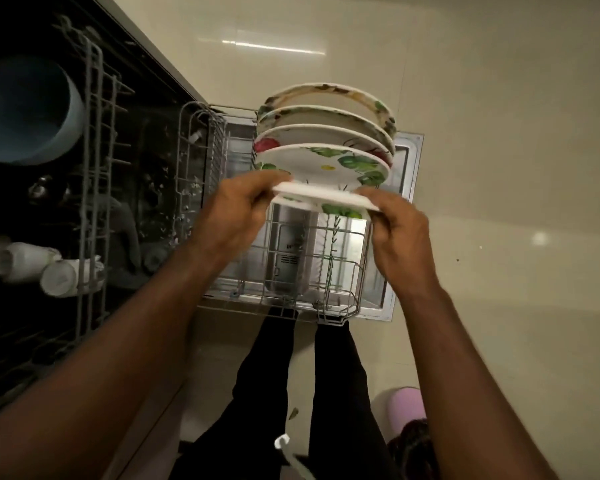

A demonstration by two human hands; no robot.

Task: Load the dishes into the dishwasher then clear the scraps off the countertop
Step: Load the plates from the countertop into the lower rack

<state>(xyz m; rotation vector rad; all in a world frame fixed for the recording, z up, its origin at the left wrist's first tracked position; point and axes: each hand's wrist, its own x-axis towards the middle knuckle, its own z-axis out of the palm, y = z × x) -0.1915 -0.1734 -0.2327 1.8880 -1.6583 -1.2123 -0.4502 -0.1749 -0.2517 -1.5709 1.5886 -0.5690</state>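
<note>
Both hands (236,209) (397,230) grip a round glossy plate (323,199) above the wire rack (326,258).

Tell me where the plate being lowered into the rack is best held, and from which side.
By its rim at opposite ends, from either side, as the left hand and right hand hold the plate now. That leaves its lower edge free to enter the lower rack.

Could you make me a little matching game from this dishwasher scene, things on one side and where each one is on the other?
Things:
1. blue bowl
2. white cups
3. leaf-patterned plate
4. four plates

Places:
A. standing on edge in the lower rack
B. held by both hands, left hand and right hand
C. upper rack, far end
D. upper rack, near end, lying on their sides

Pairs: 1-C, 2-D, 3-B, 4-A
</note>
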